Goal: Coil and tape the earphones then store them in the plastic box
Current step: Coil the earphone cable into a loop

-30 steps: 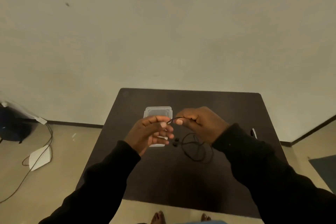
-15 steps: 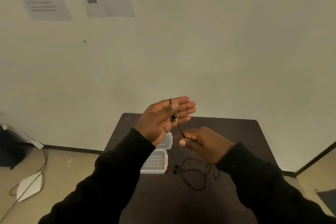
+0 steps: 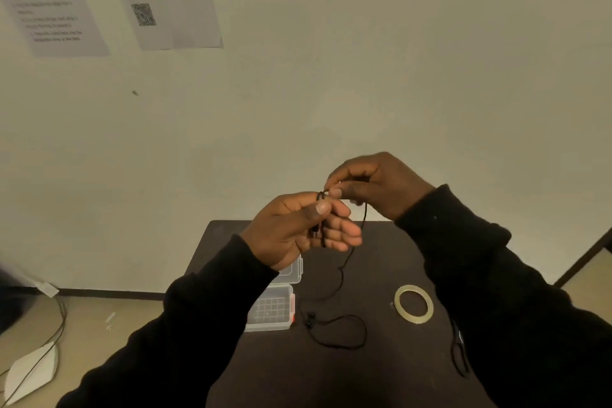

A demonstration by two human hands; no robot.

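Black and thin, the earphones (image 3: 344,262) cord runs from the raised hands down to the dark surface (image 3: 381,374), where its lower end lies in a loose loop with the two earbuds just beside the plastic box (image 3: 273,310). The upper end is wound across the fingers (image 3: 341,232) of the left hand (image 3: 298,232), whose thumb presses the cord against them; those fingers lie close together and slightly curled. At about 2 o'clock from it, touching at the fingertips, the right hand (image 3: 381,187) pinches the cord between thumb and forefinger, its other fingers folded in. From this pinch the cord hangs toward 6 o'clock, clear of the surface until it reaches the loop. The plastic box is clear, open, with its lid hinged back toward 12 o'clock and partly hidden behind the left wrist; a red clasp shows on its right edge. A roll of clear tape (image 3: 414,304) lies flat at 3 o'clock from the box, well apart from the cord loop. Both sleeves are black. Two printed sheets (image 3: 165,0) hang on the pale wall at 11 o'clock.
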